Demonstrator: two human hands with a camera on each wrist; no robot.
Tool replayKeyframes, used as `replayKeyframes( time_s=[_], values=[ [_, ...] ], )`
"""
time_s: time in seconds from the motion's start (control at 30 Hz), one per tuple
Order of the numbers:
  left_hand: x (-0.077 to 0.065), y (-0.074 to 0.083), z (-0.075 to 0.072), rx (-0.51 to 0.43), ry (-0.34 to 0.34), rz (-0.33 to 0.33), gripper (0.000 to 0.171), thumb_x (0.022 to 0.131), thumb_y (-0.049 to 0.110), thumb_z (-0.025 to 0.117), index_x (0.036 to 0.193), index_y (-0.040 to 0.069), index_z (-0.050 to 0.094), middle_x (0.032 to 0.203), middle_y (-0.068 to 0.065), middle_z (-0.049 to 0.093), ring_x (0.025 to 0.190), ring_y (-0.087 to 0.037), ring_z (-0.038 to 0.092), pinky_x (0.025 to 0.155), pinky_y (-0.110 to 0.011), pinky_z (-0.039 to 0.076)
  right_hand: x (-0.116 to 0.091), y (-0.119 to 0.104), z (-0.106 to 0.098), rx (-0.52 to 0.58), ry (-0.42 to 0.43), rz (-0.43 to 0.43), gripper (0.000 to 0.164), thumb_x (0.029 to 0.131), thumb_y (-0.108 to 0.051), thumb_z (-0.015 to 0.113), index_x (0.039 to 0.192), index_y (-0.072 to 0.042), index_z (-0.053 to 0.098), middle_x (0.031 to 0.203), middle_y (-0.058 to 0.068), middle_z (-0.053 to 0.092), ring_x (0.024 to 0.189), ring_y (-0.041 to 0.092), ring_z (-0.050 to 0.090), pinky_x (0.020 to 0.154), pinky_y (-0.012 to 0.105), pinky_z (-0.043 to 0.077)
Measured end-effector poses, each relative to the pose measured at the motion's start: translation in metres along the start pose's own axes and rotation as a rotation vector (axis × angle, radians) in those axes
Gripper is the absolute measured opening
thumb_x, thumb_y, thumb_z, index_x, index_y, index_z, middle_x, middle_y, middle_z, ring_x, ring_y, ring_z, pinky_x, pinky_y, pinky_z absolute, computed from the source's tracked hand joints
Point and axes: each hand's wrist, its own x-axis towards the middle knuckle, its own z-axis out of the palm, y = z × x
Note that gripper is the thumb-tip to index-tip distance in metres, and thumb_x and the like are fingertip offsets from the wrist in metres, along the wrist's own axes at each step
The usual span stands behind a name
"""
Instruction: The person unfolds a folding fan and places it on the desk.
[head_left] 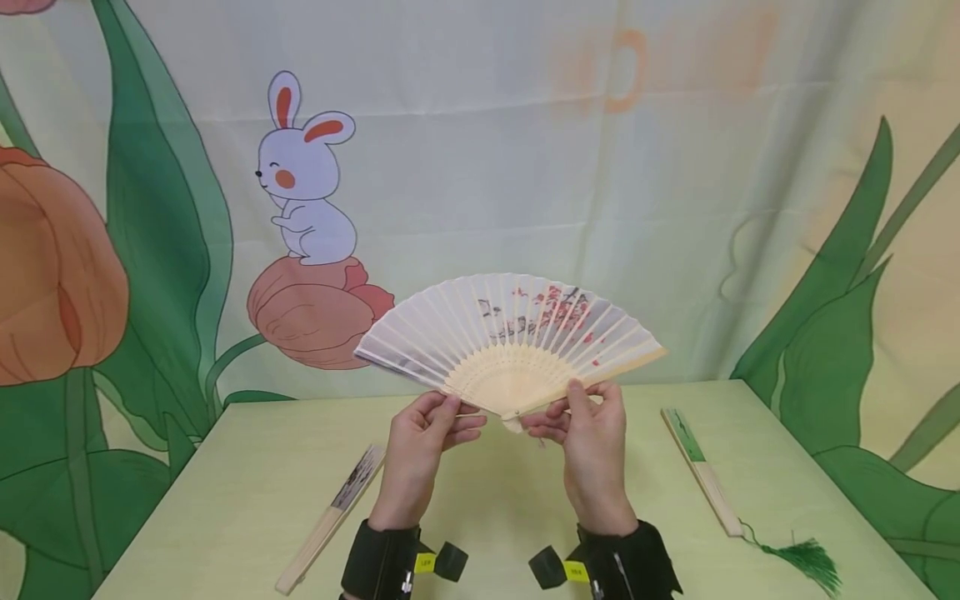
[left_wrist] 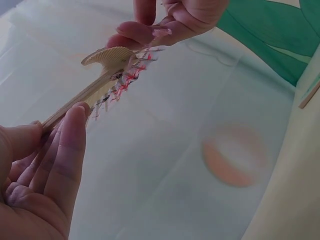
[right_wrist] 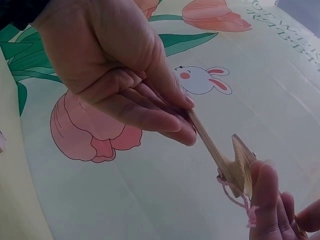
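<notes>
pinched the left guard stick (left_wrist: 82,97) with the left hand (head_left: 420,446), the right guard stick (right_wrist: 209,140) with the right hand (head_left: 597,450). held the blossom-printed folding fan (head_left: 517,367) spread crosswise, above and between both grips, equally near each, with its pivot (head_left: 512,415) midway. had a closed fan (head_left: 322,529) on the tabletop (head_left: 495,517) outside the left grip, a green-tasselled fan (head_left: 701,471) outside the right, a rabbit-print backdrop (head_left: 480,167) beyond.

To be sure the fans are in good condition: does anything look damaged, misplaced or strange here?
Nothing stands out. The open folding fan spreads evenly, with no tear visible. The green-tasselled closed fan and the grey-patterned closed fan lie on the table, showing no visible break.
</notes>
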Motion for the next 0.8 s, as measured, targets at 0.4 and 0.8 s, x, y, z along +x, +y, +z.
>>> replayKeyframes(
  time_s=[0.4,0.8],
  values=[
    [-0.0011,0.0016,0.0017,0.025,-0.007,0.012,0.031,0.097,0.021,0.063,0.108,-0.008,0.059,0.1,-0.019,0.07,0.09,-0.029,0.071,0.08,-0.04,0.056,-0.0001,0.0002,0.0005,0.052,0.064,-0.051,0.017,0.106,-0.019,0.042,0.112,-0.007,0.033,0.074,0.009,0.054,0.066,0.026,0.071,0.06,0.037,0.058],
    [-0.002,0.0005,0.0042,0.027,-0.025,0.037,0.031,0.096,0.02,0.064,0.11,-0.008,0.059,0.102,-0.024,0.069,0.089,-0.029,0.071,0.078,-0.041,0.056,0.001,0.0035,0.0015,0.093,0.101,-0.112,0.016,0.106,-0.018,0.041,0.109,-0.007,0.031,0.074,0.009,0.052,0.066,0.026,0.071,0.061,0.037,0.058]
  ],
)
